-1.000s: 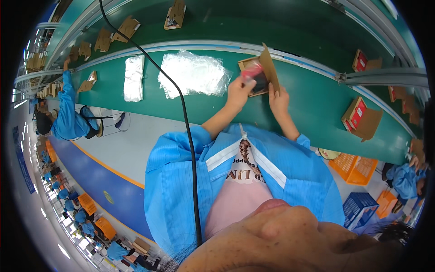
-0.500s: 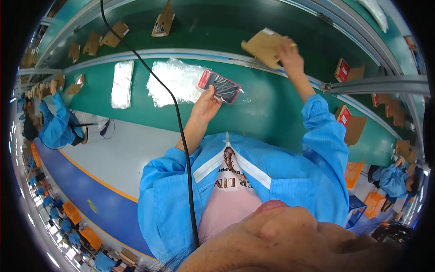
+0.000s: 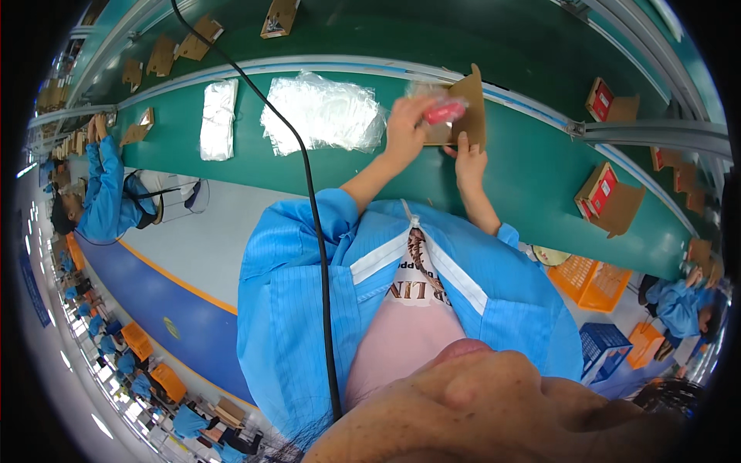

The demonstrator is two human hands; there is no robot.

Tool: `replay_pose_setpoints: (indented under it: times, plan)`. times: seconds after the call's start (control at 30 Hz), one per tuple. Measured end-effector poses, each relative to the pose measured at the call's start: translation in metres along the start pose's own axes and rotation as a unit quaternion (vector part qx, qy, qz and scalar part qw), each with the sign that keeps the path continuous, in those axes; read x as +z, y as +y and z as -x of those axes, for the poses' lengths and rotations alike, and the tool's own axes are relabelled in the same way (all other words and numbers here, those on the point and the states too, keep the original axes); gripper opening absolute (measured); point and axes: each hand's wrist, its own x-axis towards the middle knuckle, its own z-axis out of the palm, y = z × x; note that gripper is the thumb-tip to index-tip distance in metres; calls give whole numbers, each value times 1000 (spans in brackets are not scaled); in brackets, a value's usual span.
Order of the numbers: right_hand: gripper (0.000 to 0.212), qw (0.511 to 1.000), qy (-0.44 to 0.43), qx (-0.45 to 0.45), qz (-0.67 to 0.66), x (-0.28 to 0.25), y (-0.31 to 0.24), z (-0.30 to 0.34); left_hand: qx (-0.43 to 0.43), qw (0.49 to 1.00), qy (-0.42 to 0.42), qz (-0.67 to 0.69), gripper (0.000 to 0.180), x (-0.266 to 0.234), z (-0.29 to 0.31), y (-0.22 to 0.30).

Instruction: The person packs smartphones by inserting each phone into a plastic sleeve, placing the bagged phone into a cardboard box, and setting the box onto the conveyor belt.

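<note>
Between the two hands, at the fingertips of the left hand (image 3: 406, 130), a red item (image 3: 448, 113) shows blurred by the open cardboard box (image 3: 438, 137); the left hand pinches it, finger placement too smeared to tell. The right hand (image 3: 469, 159) pinches the box's near edge, its fingers partly hidden. For a clean job, the right hand should brace the raised lid (image 3: 475, 100) and box, while the left grips lightly, clear of the plastic bags (image 3: 320, 116) to its left

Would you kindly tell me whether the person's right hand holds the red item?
No, the left hand holds the red item, while the right hand holds the open cardboard box.
</note>
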Motion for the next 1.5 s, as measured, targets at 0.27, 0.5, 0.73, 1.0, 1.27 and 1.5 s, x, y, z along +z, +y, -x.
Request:
replay_pose_setpoints:
  times: [0.27, 0.5, 0.73, 1.0, 1.27, 1.5]
  plan:
    - [34, 986, -36, 0, 164, -10, 11, 2, -335, 927, -166, 23, 34, 17, 11, -1]
    - [41, 884, -48, -186, 426, -5, 27, -6, 117, 954, -141, -235, 50, -6, 12, -34]
    - [36, 875, -99, -345, 325, -44, 55, -43, 177, 967, -85, -159, 38, 12, 18, -45]
    - [45, 931, -95, -164, 313, -5, -25, -158, 59, 954, -30, -294, 56, -34, 39, -45]
    - [60, 661, 11, -366, 656, -48, 15, -306, 110, 961, -115, -227, 47, -12, 77, -53]
    - [52, 438, 138, -300, 836, -120, -31, -265, 115, 956, -141, -229, 48, -14, 72, -51]
